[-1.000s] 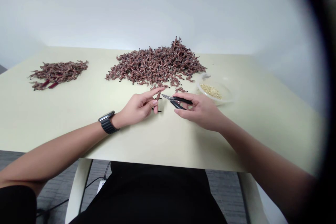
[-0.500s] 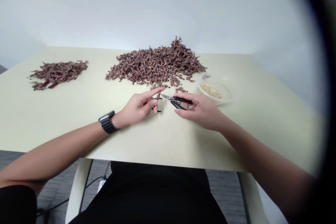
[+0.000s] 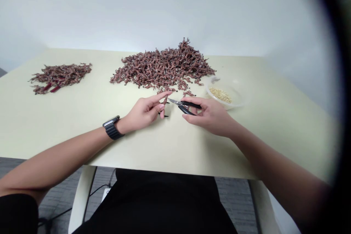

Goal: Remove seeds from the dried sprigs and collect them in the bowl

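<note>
My left hand (image 3: 149, 110) pinches a small reddish-brown figure-like piece (image 3: 165, 100) between thumb and fingers, with the index finger stretched out above it. Thin black tips (image 3: 165, 116) poke out from under these fingers; I cannot make out what they belong to. Black-handled pliers (image 3: 185, 105) lie in the grip of my right hand (image 3: 212, 115). Their pointed metal jaws face left, close beside the piece; whether they touch it is too small to tell. Just beyond both hands rises a large heap of similar reddish-brown pieces (image 3: 164, 66).
Right of the heap stands a clear plastic bowl (image 3: 238, 103) holding small yellowish bits (image 3: 221, 95). A smaller pile of brown pieces (image 3: 65, 73) with dark red strips (image 3: 55, 89) lies at the left of the pale table (image 3: 131, 150). A white wall (image 3: 137, 11) stands behind.
</note>
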Action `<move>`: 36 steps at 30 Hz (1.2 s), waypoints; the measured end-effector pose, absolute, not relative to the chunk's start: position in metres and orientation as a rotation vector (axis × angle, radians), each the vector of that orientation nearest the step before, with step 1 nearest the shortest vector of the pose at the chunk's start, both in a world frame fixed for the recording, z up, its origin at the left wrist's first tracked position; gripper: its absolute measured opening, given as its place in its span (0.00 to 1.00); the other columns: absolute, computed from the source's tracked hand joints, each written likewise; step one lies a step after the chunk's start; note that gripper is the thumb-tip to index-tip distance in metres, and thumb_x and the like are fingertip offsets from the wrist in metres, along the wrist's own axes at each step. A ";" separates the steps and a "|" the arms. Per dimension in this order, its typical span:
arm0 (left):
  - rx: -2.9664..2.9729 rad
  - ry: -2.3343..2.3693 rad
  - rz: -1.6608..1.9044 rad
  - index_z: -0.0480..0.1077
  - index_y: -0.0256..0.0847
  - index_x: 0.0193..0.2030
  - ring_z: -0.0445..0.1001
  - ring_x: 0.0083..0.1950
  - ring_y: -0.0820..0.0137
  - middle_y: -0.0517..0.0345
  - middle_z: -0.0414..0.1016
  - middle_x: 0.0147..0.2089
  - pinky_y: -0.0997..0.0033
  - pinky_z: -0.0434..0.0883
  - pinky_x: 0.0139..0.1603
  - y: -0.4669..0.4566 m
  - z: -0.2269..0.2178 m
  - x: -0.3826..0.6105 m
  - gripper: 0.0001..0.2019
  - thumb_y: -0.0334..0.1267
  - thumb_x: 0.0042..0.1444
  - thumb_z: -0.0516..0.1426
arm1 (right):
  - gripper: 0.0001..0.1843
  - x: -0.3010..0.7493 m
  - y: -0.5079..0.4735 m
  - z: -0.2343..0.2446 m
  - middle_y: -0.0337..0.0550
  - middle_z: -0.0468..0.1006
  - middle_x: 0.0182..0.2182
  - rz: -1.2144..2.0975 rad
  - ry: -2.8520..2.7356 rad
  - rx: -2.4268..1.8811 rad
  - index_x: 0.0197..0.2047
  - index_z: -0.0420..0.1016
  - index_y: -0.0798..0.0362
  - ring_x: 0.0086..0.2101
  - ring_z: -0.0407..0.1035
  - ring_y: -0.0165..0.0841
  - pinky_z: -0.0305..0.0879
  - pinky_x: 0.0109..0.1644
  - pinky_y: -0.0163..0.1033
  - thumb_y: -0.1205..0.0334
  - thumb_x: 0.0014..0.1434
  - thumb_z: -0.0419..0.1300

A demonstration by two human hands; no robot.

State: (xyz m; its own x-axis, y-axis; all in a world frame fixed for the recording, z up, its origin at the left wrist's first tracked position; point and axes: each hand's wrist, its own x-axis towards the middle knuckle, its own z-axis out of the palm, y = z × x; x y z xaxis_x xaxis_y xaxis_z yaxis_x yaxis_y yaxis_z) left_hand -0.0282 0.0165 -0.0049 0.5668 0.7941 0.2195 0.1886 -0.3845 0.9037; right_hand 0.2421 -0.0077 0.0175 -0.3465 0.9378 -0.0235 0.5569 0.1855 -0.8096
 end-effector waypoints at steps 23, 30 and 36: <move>2.477 0.821 1.049 0.65 0.46 0.73 0.77 0.37 0.75 0.57 0.82 0.40 0.75 0.74 0.45 0.028 -0.013 -0.039 0.32 0.24 0.63 0.51 | 0.23 0.244 -0.004 0.020 0.37 0.66 0.28 1.739 -1.533 -1.183 0.56 0.78 0.52 0.22 0.49 0.25 0.48 0.19 0.32 0.52 0.60 0.66; 2.030 0.931 0.888 0.61 0.39 0.75 0.62 0.25 0.77 0.60 0.78 0.31 0.79 0.62 0.27 0.018 -0.009 -0.026 0.27 0.40 0.72 0.53 | 0.24 0.241 -0.004 0.008 0.42 0.76 0.36 0.417 -2.172 -1.154 0.58 0.77 0.50 0.27 0.62 0.30 0.62 0.35 0.39 0.59 0.57 0.66; 2.032 0.923 0.847 0.62 0.37 0.75 0.57 0.23 0.78 0.60 0.77 0.29 0.79 0.59 0.24 0.017 -0.009 -0.025 0.27 0.40 0.71 0.54 | 0.24 0.244 0.000 0.004 0.46 0.77 0.41 0.231 -2.326 -1.070 0.62 0.73 0.49 0.35 0.70 0.36 0.66 0.41 0.41 0.59 0.62 0.62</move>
State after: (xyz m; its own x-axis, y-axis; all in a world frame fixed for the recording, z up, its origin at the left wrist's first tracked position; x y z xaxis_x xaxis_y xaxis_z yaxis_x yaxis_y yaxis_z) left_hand -0.0248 0.0174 -0.0091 0.5241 0.8119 0.2572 0.3262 -0.4703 0.8200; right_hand 0.2441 0.0002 0.0036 -0.5225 0.7418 0.4203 0.6447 0.6664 -0.3745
